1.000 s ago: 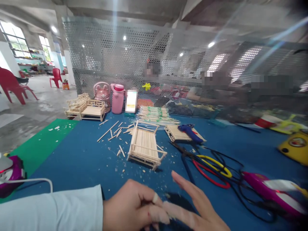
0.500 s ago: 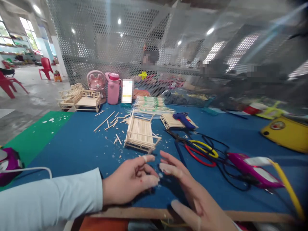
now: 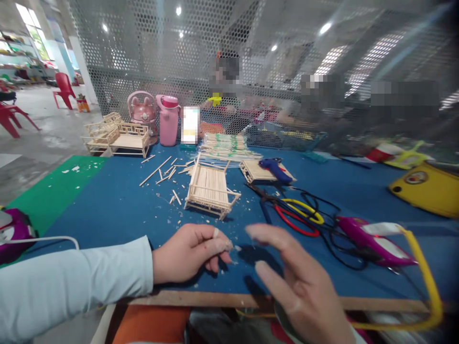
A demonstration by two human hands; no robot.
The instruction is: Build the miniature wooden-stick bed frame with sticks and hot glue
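My left hand [image 3: 193, 251] is closed in a pinch just above the blue tabletop, near the front edge. Whatever its fingertips may hold is too small to make out. To its right hovers my right hand [image 3: 301, 272], open, thumb and fingers apart and somewhat blurred, with nothing seen between them. Tape or finger covers wrap some fingers. Just beyond both hands stands a small model frame [image 3: 208, 186] of thin wooden sticks, with a slatted seat and rails; neither hand touches it. Behind and right, a blue glue gun [image 3: 275, 170] lies on another slatted stick piece [image 3: 251, 169].
Scissors with red and yellow handles [image 3: 301, 220] lie right, among black cables beside a purple device [image 3: 376, 241]. Loose sticks [image 3: 165, 172] and bundled sticks [image 3: 225, 143] lie behind. Finished-looking stick furniture [image 3: 129, 141], a pink bottle [image 3: 169, 119] and a perforated metal screen [image 3: 143, 57] stand at the back.
My left hand's fingers have drawn together into a pinch. My right hand has moved away to the right, its thumb rising into fuller view. The camera has tilted down slightly.
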